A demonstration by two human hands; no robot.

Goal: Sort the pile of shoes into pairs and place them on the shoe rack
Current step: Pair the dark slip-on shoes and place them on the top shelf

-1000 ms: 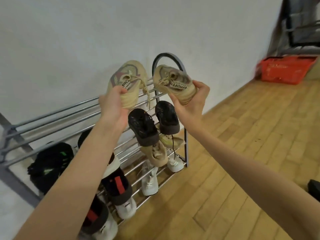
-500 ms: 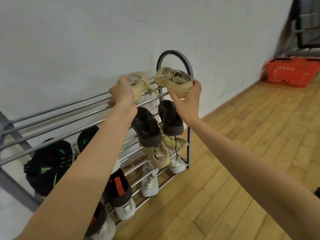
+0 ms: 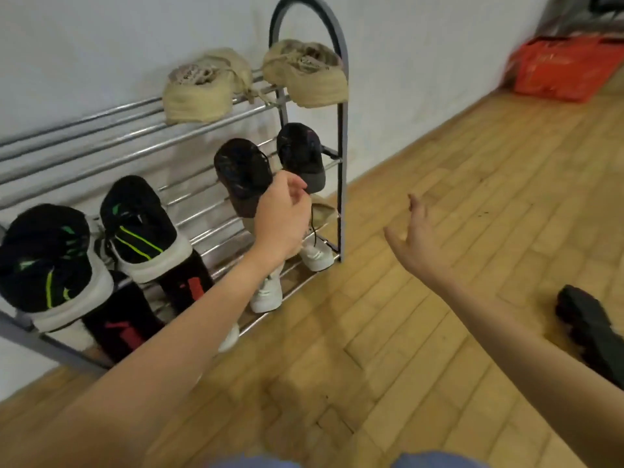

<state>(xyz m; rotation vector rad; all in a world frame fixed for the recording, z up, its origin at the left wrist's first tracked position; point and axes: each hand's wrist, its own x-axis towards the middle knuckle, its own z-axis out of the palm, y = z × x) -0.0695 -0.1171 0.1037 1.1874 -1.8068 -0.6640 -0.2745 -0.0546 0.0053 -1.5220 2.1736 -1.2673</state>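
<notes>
Two beige sneakers rest side by side on the top bars of the metal shoe rack (image 3: 341, 136): the left beige sneaker (image 3: 199, 92) and the right beige sneaker (image 3: 305, 74) by the arched end frame. My left hand (image 3: 282, 217) hovers in front of the middle tier, fingers loosely curled, holding nothing. My right hand (image 3: 417, 239) is open over the floor to the right of the rack. A black shoe (image 3: 592, 327) lies on the floor at the right edge.
The middle tier carries a black pair (image 3: 243, 173) and black sneakers with green stripes (image 3: 136, 224). Lower tiers hold black-red shoes (image 3: 189, 287) and white sneakers (image 3: 315, 255). A red basket (image 3: 560, 67) stands by the white wall at the far right. The floor is wood.
Both hands have let go of the beige sneakers, which now sit on the top tier. The hands have drawn back and down, away from the rack.
</notes>
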